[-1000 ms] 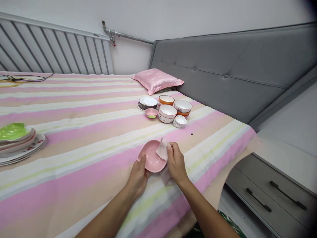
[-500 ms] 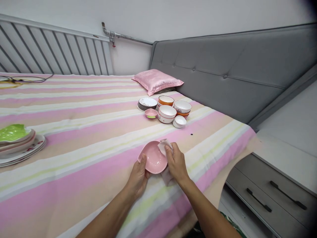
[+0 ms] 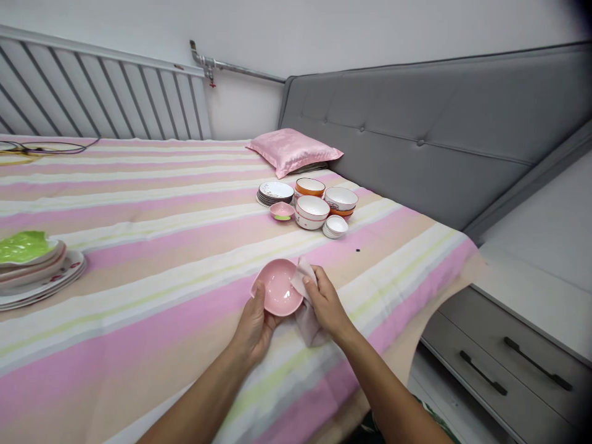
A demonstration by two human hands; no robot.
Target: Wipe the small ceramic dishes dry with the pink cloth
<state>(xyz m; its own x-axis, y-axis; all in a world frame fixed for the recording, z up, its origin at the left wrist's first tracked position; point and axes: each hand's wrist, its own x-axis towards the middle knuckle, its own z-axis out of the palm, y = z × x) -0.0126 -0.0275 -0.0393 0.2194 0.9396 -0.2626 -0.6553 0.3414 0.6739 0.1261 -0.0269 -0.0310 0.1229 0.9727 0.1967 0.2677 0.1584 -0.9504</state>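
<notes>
My left hand (image 3: 253, 325) holds a small pink bowl (image 3: 276, 292) by its near rim, thumb inside the edge, just above the striped bedsheet (image 3: 152, 259). My right hand (image 3: 326, 303) is closed on a pale pink cloth (image 3: 306, 308), pressing it against the bowl's right rim. Part of the cloth hangs below my right hand, over the sheet.
Further back stand several bowls (image 3: 313, 211), a stack of plates (image 3: 275, 192), a small pink dish (image 3: 282, 211) and small white saucers (image 3: 336, 226). A pink pillow (image 3: 294, 150) lies against the grey headboard (image 3: 435, 129). Plates topped by a green dish (image 3: 32, 265) are at left. A grey drawer unit (image 3: 504, 364) is at right.
The bowl has shifted slightly left and turned in my left hand. My right hand with the cloth has slid along the bowl's right rim, lower than before.
</notes>
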